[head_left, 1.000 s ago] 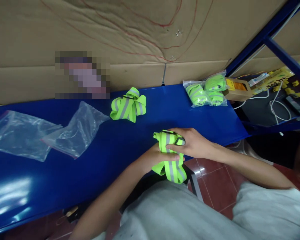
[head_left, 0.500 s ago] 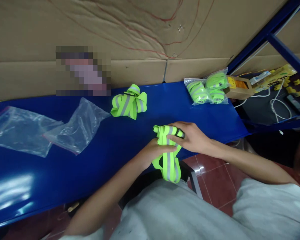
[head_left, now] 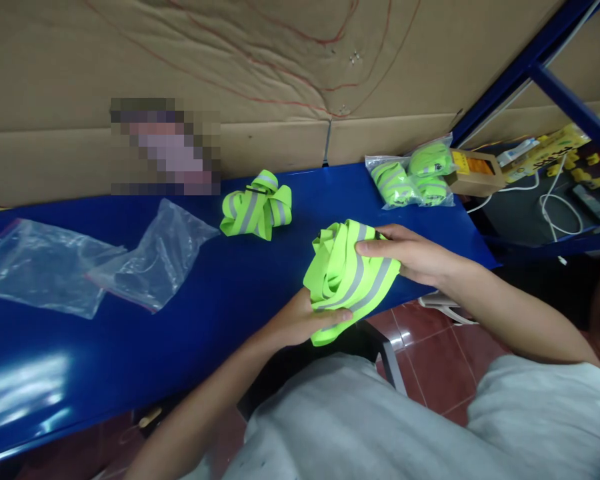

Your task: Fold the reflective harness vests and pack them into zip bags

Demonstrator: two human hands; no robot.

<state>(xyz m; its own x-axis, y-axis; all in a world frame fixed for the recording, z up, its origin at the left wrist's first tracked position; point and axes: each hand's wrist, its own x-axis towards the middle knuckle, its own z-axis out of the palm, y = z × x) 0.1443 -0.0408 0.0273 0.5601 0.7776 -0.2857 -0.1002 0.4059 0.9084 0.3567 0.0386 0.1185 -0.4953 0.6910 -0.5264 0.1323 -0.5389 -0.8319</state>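
A bundle of neon-yellow reflective strap (head_left: 350, 267) with grey stripes is held between both hands, just above the table's front edge. My left hand (head_left: 305, 320) grips its lower left side, thumb lying across the front. At the upper right, my right hand (head_left: 410, 253) pinches the folds with the thumb in front; its other fingers are mostly hidden behind the strap. Another loosely folded reflective strap (head_left: 257, 205) lies on the blue table (head_left: 260, 280) beyond my hands.
Two clear plastic bags (head_left: 155, 260) lie at the left of the table. Several bagged reflective straps (head_left: 413, 177) sit at the back right, beside a cardboard box (head_left: 475, 173). A cardboard wall (head_left: 280, 140) stands behind the table. White cables (head_left: 560, 207) lie at the far right.
The long hanging loop of strap has been gathered up into a wider bundle. My right hand has shifted to the right and slightly up, spreading the folds.
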